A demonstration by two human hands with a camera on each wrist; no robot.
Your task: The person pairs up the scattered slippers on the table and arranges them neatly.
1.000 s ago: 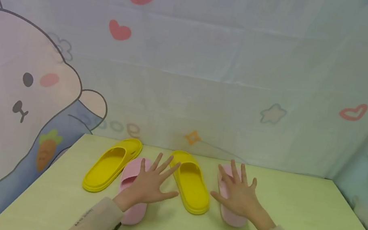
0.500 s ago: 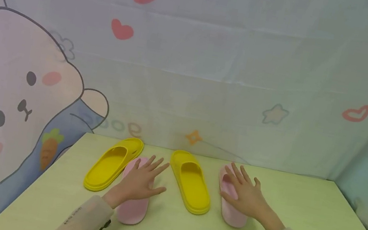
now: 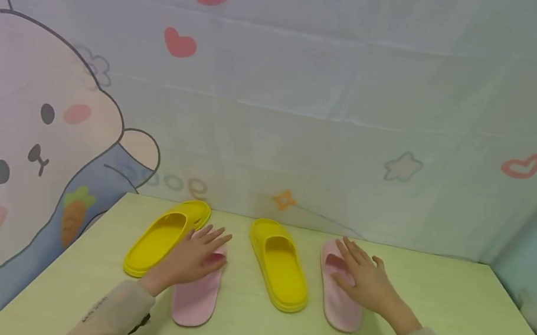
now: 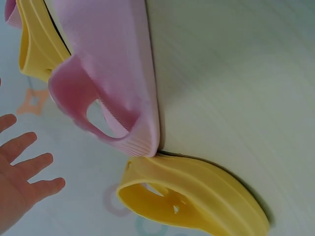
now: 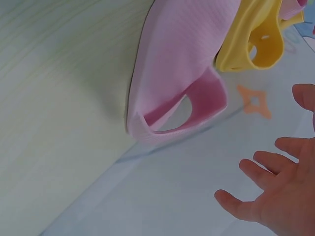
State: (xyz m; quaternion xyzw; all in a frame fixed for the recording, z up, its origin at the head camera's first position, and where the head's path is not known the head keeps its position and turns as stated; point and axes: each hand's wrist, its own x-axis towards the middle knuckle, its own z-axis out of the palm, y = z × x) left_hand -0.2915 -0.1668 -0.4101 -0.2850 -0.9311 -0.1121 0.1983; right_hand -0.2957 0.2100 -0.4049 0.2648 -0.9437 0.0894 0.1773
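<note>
Two pink slippers and two yellow slippers lie on the pale table, alternating in a row. My left hand (image 3: 188, 256) hovers over the left pink slipper (image 3: 195, 299), fingers spread and holding nothing. Over the right pink slipper (image 3: 343, 307) is my right hand (image 3: 369, 278), its fingers extended and also holding nothing. In the left wrist view the left hand (image 4: 22, 174) is apart from the pink slipper (image 4: 110, 54). The right wrist view has the right hand (image 5: 280, 182) likewise apart from its pink slipper (image 5: 182, 54).
The left yellow slipper (image 3: 154, 246) lies close beside the left pink one. Another yellow slipper (image 3: 285, 272) lies between the two pink ones. Behind the table (image 3: 436, 317) hangs a printed cloth (image 3: 285, 74) with hearts and a cartoon rabbit (image 3: 69, 132).
Both hands have drawn apart, the left one leftward and the right one slightly rightward, and their fingers are less widely spread. The slippers keep their places on the table.
</note>
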